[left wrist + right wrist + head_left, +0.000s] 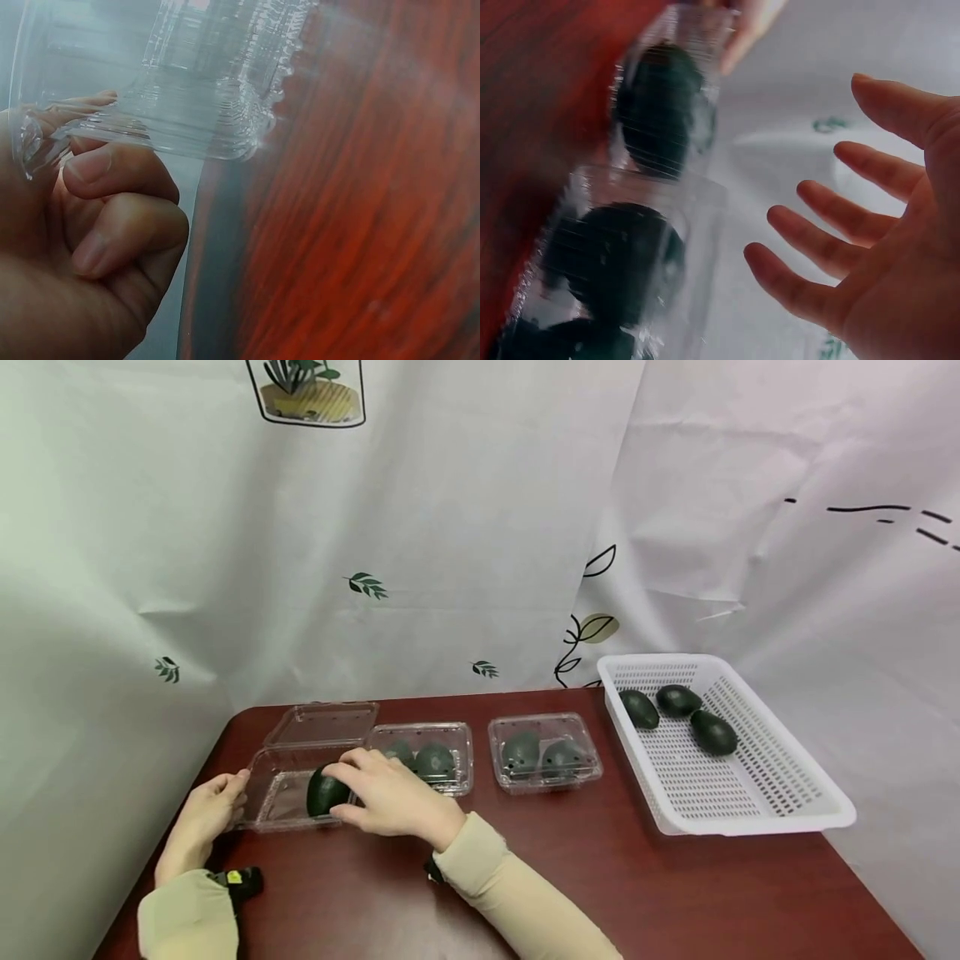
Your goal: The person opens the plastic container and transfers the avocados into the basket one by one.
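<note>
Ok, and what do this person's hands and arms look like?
The left hand and right hand are gloveless; the left sleeve and right sleeve are long, pale beige. A black device with a yellow patch shows by the left sleeve, a small black piece by the right.

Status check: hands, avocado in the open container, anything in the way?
Left hand gripping the open container. Right hand spread, holding nothing, by the avocado inside. Lid folded back, out of the way.

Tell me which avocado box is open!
The leftmost clamshell, held by the left hand: its lid lies back; the middle clamshell and right clamshell are closed.
</note>
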`<state>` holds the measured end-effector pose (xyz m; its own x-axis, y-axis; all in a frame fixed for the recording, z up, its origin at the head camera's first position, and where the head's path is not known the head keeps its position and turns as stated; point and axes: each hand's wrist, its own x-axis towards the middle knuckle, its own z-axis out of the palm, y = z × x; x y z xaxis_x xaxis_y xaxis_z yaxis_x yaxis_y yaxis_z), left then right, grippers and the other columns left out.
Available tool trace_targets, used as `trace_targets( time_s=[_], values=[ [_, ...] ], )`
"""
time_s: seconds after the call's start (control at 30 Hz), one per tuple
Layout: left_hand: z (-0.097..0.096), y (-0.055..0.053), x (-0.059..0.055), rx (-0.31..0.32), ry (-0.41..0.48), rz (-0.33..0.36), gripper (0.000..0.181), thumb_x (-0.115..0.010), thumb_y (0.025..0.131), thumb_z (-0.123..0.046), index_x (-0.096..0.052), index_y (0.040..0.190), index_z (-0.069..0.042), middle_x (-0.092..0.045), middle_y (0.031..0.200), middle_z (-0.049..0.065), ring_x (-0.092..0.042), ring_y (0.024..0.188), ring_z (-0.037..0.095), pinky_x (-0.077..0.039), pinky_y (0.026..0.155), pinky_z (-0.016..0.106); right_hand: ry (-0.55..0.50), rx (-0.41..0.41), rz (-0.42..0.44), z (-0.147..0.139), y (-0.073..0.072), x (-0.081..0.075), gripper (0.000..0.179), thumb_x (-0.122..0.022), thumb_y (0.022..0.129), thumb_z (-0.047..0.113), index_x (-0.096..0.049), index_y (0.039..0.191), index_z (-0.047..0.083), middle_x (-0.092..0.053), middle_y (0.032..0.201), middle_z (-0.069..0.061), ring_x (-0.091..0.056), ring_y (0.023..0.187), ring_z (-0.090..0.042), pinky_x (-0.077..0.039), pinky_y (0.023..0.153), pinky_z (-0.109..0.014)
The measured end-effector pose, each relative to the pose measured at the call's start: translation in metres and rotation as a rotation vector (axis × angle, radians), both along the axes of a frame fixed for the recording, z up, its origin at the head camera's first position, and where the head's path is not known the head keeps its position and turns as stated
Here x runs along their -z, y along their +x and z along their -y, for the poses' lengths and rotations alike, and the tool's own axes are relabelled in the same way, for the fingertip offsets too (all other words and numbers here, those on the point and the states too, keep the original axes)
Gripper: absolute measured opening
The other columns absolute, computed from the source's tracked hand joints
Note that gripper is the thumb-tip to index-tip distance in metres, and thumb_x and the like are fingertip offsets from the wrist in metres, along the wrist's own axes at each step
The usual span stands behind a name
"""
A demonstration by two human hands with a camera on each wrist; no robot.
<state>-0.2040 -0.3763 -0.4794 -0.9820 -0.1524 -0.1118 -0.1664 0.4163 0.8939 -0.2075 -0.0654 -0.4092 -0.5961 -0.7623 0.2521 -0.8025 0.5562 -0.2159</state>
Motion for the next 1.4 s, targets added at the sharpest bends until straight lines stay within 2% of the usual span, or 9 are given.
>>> trace_targets(
  time_s=[0.23, 0.43, 0.63, 0.73, 0.93, 1.13, 1.27, 1.4],
  values=[
    [0.001, 0.000, 0.000, -0.009, -0.008, 0.006, 0.046, -0.042, 0.103, -0.048, -0.047, 0.085, -0.006, -0.040, 0.065, -0.005, -0.039, 0.052, 0.010, -0.037, 0.050, 0.030, 0.134, 0.002, 0.009, 0.025, -0.011, 0.007, 0.048, -0.055, 0.098, 0.044, -0.045, 0.143, 0.028, -0.045, 0.138, 0.004, -0.043, 0.125, -0.012, -0.040, 0.096, -0.034],
    [0.000, -0.002, 0.001, 0.005, 0.004, -0.002, 0.046, -0.042, 0.103, -0.048, -0.047, 0.084, -0.006, -0.039, 0.063, -0.005, -0.038, 0.051, 0.010, -0.037, 0.049, 0.030, 0.217, 0.015, -0.038, 0.046, -0.018, 0.011, 0.042, -0.051, 0.101, 0.037, -0.047, 0.142, 0.030, -0.046, 0.134, 0.006, -0.044, 0.120, -0.010, -0.040, 0.091, -0.031],
    [0.000, -0.002, 0.003, 0.004, 0.015, -0.006, 0.044, -0.044, 0.103, -0.047, -0.047, 0.081, -0.008, -0.039, 0.063, -0.006, -0.038, 0.051, 0.009, -0.037, 0.050, 0.029, 0.350, 0.028, -0.058, 0.064, -0.022, 0.026, 0.038, -0.047, 0.102, 0.031, -0.048, 0.140, 0.034, -0.040, 0.140, 0.005, -0.039, 0.124, -0.012, -0.040, 0.092, -0.032],
    [0.000, -0.002, 0.004, 0.003, 0.027, 0.002, 0.044, -0.044, 0.102, -0.047, -0.046, 0.080, -0.009, -0.039, 0.062, -0.006, -0.038, 0.051, 0.009, -0.037, 0.049, 0.029, 0.419, 0.051, -0.027, 0.069, -0.024, 0.029, 0.043, -0.053, 0.100, 0.035, -0.045, 0.142, 0.037, -0.037, 0.144, 0.006, -0.035, 0.129, -0.013, -0.039, 0.094, -0.032],
    [0.001, -0.001, 0.002, 0.007, 0.016, -0.017, 0.045, -0.044, 0.102, -0.048, -0.046, 0.080, -0.009, -0.038, 0.061, -0.006, -0.037, 0.050, 0.009, -0.036, 0.049, 0.030, 0.485, 0.127, 0.089, 0.084, -0.031, 0.023, 0.055, -0.060, 0.096, 0.036, -0.037, 0.146, 0.041, -0.034, 0.146, 0.009, -0.037, 0.128, -0.012, -0.036, 0.099, -0.030],
    [0.001, -0.001, 0.003, 0.005, 0.032, -0.005, 0.044, -0.045, 0.102, -0.047, -0.046, 0.080, -0.009, -0.038, 0.061, -0.006, -0.037, 0.049, 0.009, -0.036, 0.048, 0.030, 0.534, 0.181, 0.178, 0.097, -0.036, 0.025, 0.053, -0.063, 0.094, 0.034, -0.039, 0.141, 0.042, -0.038, 0.142, 0.012, -0.040, 0.125, -0.010, -0.035, 0.098, -0.029],
    [-0.001, -0.002, 0.003, 0.013, 0.036, -0.019, 0.044, -0.045, 0.102, -0.047, -0.047, 0.080, -0.009, -0.038, 0.062, -0.006, -0.036, 0.050, 0.008, -0.036, 0.048, 0.029, 0.533, 0.207, 0.182, 0.099, -0.040, 0.026, 0.052, -0.067, 0.091, 0.034, -0.044, 0.138, 0.038, -0.044, 0.136, 0.012, -0.044, 0.122, -0.009, -0.040, 0.094, -0.029],
    [-0.001, -0.002, 0.002, 0.009, 0.033, -0.030, 0.044, -0.045, 0.102, -0.047, -0.047, 0.081, -0.008, -0.038, 0.062, -0.006, -0.036, 0.050, 0.008, -0.037, 0.048, 0.028, 0.529, 0.186, 0.151, 0.099, -0.041, 0.025, 0.052, -0.067, 0.091, 0.033, -0.046, 0.138, 0.033, -0.048, 0.133, 0.011, -0.047, 0.121, -0.008, -0.044, 0.090, -0.028]
  ],
)
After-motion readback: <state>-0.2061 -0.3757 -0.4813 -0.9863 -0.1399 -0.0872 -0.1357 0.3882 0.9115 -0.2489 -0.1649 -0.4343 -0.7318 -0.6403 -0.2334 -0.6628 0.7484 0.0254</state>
